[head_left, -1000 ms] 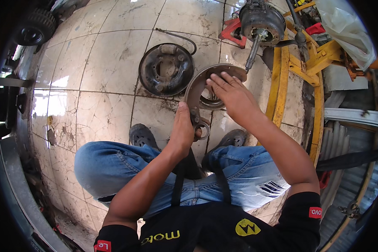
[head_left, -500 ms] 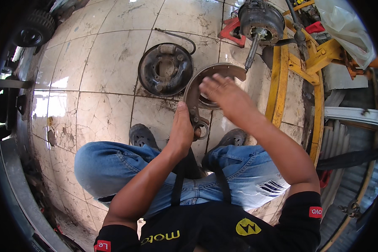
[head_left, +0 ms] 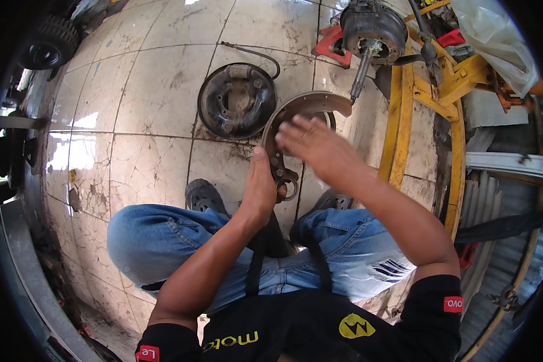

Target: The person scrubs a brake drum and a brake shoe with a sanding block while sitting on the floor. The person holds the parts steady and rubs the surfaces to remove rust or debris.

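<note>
A curved brown brake shoe [head_left: 308, 102] with a riveted lining is held up over the floor, its ring-shaped end [head_left: 290, 189] pointing toward me. My left hand [head_left: 260, 184] grips the near end, thumb along the outer edge and fingers wrapped behind. Across the inside of the curve lies my right hand [head_left: 311, 142], fingers stretched out and a little blurred. Whether those fingers touch the shoe I cannot tell. Part of a round metal rim [head_left: 330, 119] shows behind the right hand. Just left of the shoe, a black round brake backing plate [head_left: 211, 99] rests on the tiles.
A thin black hose [head_left: 263, 55] curves beyond the plate. At the far right are a drum-like hub with a shaft [head_left: 373, 33], a red stand [head_left: 333, 47] and a yellow metal frame [head_left: 397, 120]. Clear plastic [head_left: 495, 36] hangs there. A tire [head_left: 49, 41] is far left.
My right hand has slid left and slightly nearer along the inside of the brake shoe. My left hand keeps its grip, and the shoe has barely shifted.
</note>
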